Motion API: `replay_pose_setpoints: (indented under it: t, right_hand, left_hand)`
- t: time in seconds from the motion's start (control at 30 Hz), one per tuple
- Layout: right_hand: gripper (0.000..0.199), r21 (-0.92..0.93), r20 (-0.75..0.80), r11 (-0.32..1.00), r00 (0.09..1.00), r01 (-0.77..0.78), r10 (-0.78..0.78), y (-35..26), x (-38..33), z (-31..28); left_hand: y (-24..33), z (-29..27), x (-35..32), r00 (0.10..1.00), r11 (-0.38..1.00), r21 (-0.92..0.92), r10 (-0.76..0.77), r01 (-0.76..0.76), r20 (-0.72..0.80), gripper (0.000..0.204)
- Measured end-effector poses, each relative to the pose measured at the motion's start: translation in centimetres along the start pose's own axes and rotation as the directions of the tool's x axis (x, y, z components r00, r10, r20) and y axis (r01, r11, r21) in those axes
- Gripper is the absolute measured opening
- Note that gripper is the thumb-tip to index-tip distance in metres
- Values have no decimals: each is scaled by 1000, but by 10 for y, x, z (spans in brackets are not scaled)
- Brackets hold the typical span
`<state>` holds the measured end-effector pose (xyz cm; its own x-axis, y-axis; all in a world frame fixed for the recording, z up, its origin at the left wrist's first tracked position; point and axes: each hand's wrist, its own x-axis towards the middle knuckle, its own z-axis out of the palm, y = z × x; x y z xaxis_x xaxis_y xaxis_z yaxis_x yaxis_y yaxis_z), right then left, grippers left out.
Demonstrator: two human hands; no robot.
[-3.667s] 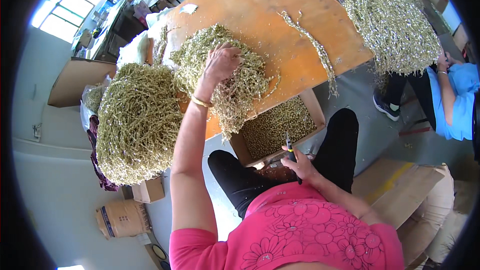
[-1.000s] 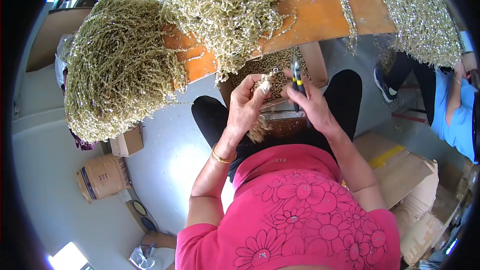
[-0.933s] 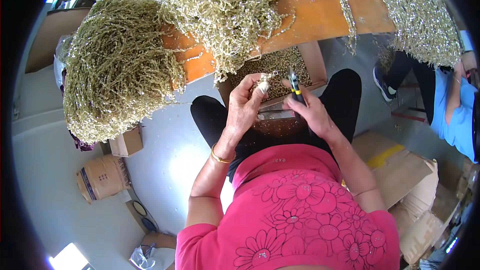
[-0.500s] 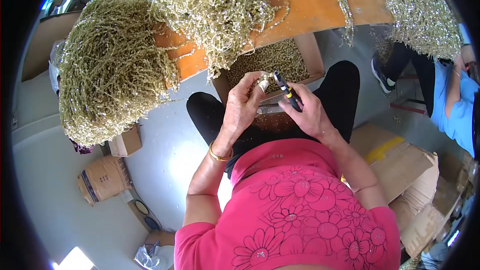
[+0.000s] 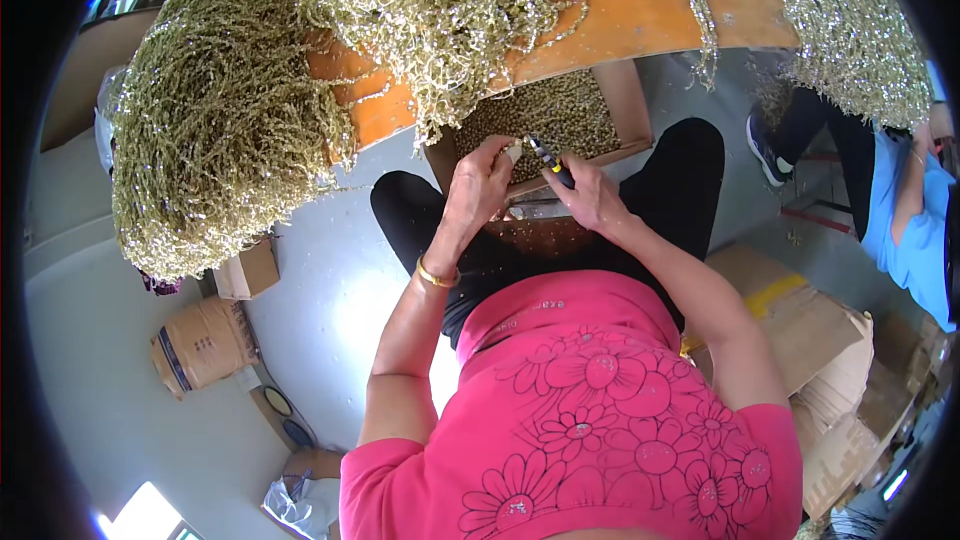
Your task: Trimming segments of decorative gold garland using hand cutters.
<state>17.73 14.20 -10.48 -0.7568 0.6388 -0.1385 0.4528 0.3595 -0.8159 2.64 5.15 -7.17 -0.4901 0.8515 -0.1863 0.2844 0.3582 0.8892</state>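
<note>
My left hand is closed in a pinch over the near part of an open cardboard box. A white covering shows at its fingertips, and whatever small thing it pinches is too small to make out. Wrapped in my right hand is a slim hand tool, black with yellow bands and a greyish tip, much like pliers. Its tip meets the fingertips of my left hand. Behind both hands, many small gold-coloured beads fill the box, which stands between my knees.
Heaps of glittery gold strands hang over the edge of an orange wooden table. Another bundle hangs at the far right, near a person in blue. Flattened cardboard lies at right, a brown carton at left.
Both hands have shifted slightly; the right hand has moved left and a little up, with the tool now tilted more toward the left hand. The view has shifted slightly.
</note>
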Motion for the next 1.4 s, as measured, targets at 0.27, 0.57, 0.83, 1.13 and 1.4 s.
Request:
replay_pose_setpoints:
  t: [0.27, 0.57, 0.83, 1.13, 1.4]
  right_hand:
    - [26, 557, 112, 797, 972, -233, 206, 50, 36, 43]
    - [22, 693, 56, 691, 971, -204, 231, 22, 45, 48]
    - [33, 668, 47, 712, 967, -217, 251, 13, 32, 31]
    - [29, 660, -95, 751, 992, 4, 78, -16, 9, 11]
    - [33, 810, -72, 587, 992, -4, 105, -33, 3, -7]
  left_hand:
    - [-59, 13, 5, 958, 962, -99, -237, 254, 161, 25]
    - [-69, 19, 2, 990, 990, 139, 55, -36, -129, 17]
    - [-42, 12, -5, 972, 945, -256, -226, 204, -60, 24]
    - [-16, 10, -12, 988, 874, -461, -145, 150, 46, 16]
    - [9, 8, -19, 996, 912, -404, -88, 72, -20, 13]
